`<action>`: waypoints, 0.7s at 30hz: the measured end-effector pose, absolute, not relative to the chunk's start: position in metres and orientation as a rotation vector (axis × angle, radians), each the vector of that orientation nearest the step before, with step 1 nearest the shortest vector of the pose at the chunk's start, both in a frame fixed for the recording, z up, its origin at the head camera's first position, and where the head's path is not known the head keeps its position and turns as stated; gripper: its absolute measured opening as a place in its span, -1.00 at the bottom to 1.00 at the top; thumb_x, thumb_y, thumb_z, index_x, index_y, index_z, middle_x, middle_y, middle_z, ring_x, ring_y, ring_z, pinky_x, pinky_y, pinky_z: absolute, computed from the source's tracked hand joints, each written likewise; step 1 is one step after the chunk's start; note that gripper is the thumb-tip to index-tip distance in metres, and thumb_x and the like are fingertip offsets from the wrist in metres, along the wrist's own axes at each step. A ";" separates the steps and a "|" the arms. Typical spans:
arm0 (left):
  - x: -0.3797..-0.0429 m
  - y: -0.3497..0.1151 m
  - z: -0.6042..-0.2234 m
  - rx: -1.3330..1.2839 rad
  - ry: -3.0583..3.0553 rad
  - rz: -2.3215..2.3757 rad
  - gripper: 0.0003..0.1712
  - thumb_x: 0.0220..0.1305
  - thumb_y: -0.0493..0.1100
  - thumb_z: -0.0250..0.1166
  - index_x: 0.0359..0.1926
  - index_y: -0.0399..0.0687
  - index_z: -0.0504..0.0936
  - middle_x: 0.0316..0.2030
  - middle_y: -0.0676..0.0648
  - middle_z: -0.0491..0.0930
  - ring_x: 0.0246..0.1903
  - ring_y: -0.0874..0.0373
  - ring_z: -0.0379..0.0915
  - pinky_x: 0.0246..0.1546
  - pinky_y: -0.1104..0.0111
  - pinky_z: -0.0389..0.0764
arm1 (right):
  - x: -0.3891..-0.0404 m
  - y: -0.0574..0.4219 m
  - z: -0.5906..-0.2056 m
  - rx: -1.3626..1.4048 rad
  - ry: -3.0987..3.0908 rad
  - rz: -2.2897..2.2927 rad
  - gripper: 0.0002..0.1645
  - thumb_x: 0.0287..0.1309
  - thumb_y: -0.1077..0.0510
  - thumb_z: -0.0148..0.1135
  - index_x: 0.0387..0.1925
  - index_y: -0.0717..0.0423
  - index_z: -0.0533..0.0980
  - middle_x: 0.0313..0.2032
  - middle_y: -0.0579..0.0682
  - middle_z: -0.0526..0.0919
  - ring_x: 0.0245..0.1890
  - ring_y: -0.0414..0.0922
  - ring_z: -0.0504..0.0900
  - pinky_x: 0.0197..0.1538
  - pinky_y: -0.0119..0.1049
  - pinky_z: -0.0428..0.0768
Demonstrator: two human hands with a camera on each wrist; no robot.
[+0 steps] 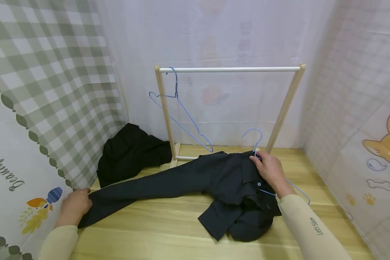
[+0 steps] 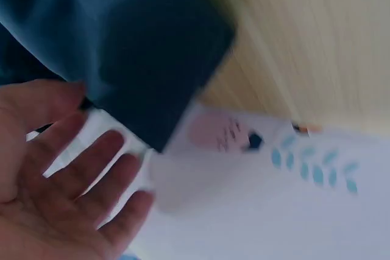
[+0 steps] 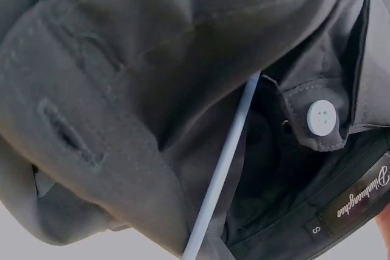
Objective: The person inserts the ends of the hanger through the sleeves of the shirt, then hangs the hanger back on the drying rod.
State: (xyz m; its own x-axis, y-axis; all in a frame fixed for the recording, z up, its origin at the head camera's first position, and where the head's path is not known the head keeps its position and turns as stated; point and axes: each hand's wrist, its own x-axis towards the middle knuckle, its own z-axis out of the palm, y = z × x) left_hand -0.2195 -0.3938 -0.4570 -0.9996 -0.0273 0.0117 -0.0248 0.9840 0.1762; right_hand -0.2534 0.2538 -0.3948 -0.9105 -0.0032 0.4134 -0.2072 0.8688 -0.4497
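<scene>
Black trousers [image 1: 182,180] lie stretched across the wooden table, one leg running out to the left and the rest bunched at the right. At the leg's hem [image 2: 161,108], my left hand [image 1: 77,204] pinches the edge between thumb and index finger; the other fingers are spread apart. My right hand [image 1: 271,169] grips the waist end together with the neck of a blue wire hanger [image 1: 260,139]. Part of that hanger [image 3: 222,165] runs inside the waist opening, close to a white button [image 3: 321,117] and a size label [image 3: 359,196]. My right fingertips are partly hidden.
A white-railed wooden rack [image 1: 229,69] stands at the back, with a second blue hanger [image 1: 190,117] on its left end. Another black garment [image 1: 133,151] lies heaped at the back left. Cloth walls [image 1: 354,108] enclose the table [image 1: 143,234].
</scene>
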 end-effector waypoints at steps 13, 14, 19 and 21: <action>-0.224 -0.330 -0.493 -0.361 -2.887 -0.339 -0.63 0.22 -0.26 0.38 0.03 -0.34 0.62 -0.01 -0.45 0.50 -0.03 -0.42 0.45 -0.05 -0.22 0.45 | -0.260 0.254 -0.399 0.162 -2.636 0.678 -0.73 0.38 0.08 0.21 -0.21 0.27 0.56 -0.38 0.20 0.65 -0.41 0.17 0.57 -0.30 0.07 0.45; -0.222 -0.328 -0.495 -0.368 -2.906 -0.351 -0.61 0.24 -0.25 0.37 0.06 -0.32 0.62 0.02 -0.46 0.49 0.00 -0.43 0.43 -0.05 -0.23 0.45 | -0.261 0.254 -0.399 0.166 -2.638 0.674 -0.73 0.38 0.08 0.21 -0.22 0.26 0.56 -0.39 0.19 0.64 -0.41 0.16 0.56 -0.30 0.07 0.45; -0.216 -0.326 -0.504 -0.393 -3.099 -0.424 -0.55 0.40 -0.19 0.20 0.23 -0.33 0.53 0.19 -0.58 0.34 0.18 -0.55 0.24 0.09 -0.29 0.34 | -0.262 0.252 -0.399 0.180 -2.649 0.672 -0.74 0.38 0.08 0.21 -0.31 0.23 0.54 -0.51 0.10 0.56 -0.47 0.10 0.51 -0.35 -0.01 0.41; -0.216 -0.328 -0.505 -0.378 -3.173 -0.461 -0.51 0.45 -0.13 0.14 0.27 -0.33 0.49 0.25 -0.61 0.26 0.24 -0.58 0.14 0.15 -0.31 0.26 | -0.262 0.251 -0.401 0.179 -2.653 0.681 -0.74 0.38 0.08 0.21 -0.32 0.22 0.53 -0.53 0.06 0.53 -0.49 0.07 0.49 -0.36 -0.05 0.39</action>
State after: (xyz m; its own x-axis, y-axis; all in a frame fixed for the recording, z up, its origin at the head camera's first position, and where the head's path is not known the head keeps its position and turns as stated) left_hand -0.2158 -0.3280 -0.5047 -0.9689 0.2418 -0.0516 0.2171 0.9319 0.2905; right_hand -0.2624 0.2512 -0.4009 -0.9143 -0.0252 0.4043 -0.2168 0.8735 -0.4359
